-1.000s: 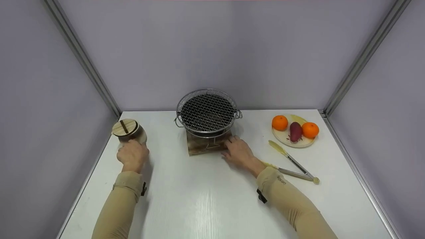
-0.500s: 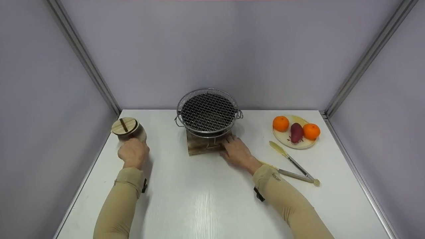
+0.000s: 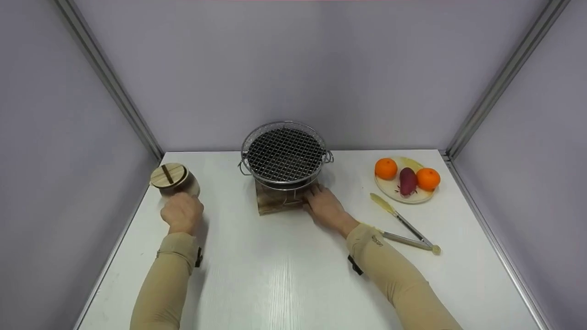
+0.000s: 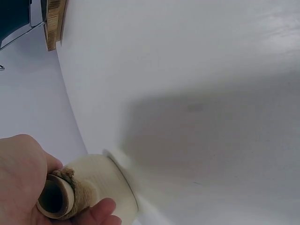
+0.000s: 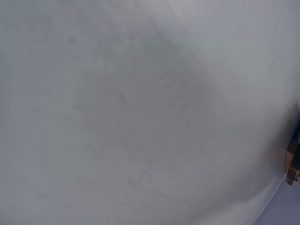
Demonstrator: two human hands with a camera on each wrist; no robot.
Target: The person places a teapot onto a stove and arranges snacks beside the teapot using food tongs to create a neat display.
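My left hand [image 3: 182,213] grips the side handle [image 4: 82,199] of a lidded pot [image 3: 187,187] on the left of the table. In the left wrist view, rope is wound round that hollow-ended handle and the fingers curl about it. A round wooden lid [image 3: 168,175] with a dark bar lies on the pot. My right hand [image 3: 326,207] rests at the right front edge of a wooden base [image 3: 273,201], fingertips touching it and thumb mostly hidden. A round wire-mesh grill [image 3: 286,156] stands on the base. The right wrist view does not show the hand.
A plate [image 3: 390,189] with two oranges [image 3: 386,169] [image 3: 428,179] and a purple sweet potato [image 3: 407,182] stands at the right. Spread tongs [image 3: 408,224] lie in front of it, partly behind the right forearm. Grey panels [image 3: 293,68] close off the table's back and sides.
My right hand and forearm have shifted slightly left against the wooden base, and the thumb shows less. The left hand keeps its hold on the pot's handle, and the pot and grill look unmoved.
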